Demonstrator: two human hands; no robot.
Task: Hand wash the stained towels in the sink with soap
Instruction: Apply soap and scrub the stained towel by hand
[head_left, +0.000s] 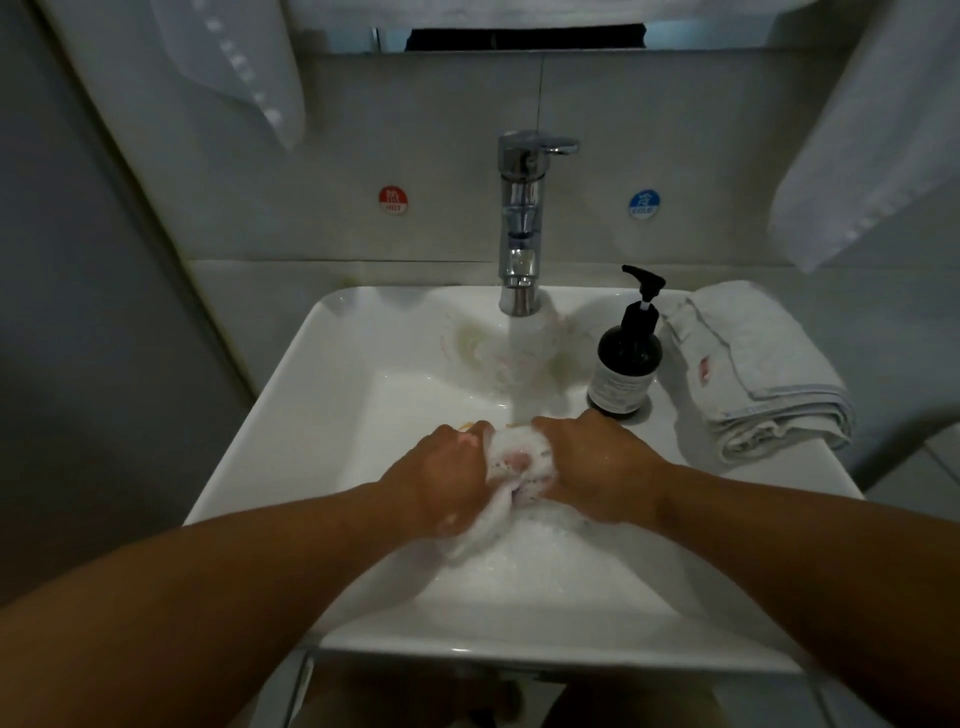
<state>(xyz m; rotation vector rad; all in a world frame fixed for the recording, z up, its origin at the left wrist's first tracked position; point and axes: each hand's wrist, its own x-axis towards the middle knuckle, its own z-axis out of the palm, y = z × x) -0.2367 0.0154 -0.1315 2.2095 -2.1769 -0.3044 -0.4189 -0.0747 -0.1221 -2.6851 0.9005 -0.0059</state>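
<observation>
Both hands are bunched on the sudsy towel (519, 462) just in front of the faucet (519, 223), low in the sink (332, 374), left hand (441, 478) and right hand (597, 462) with fingers curled tight into it. Water's running hard, so I'd guess it rinses the soap off before that pinkish stain lifts, or splashes out. The folded stained towel (753, 374) right of the faucet, beside the soap bottle (626, 358), could get soaked too.

Wet towel (519, 462) down in sink (291, 395), faucet (519, 223) behind it, pump bottle (626, 358) right of faucet, folded towel (758, 374) further right.
</observation>
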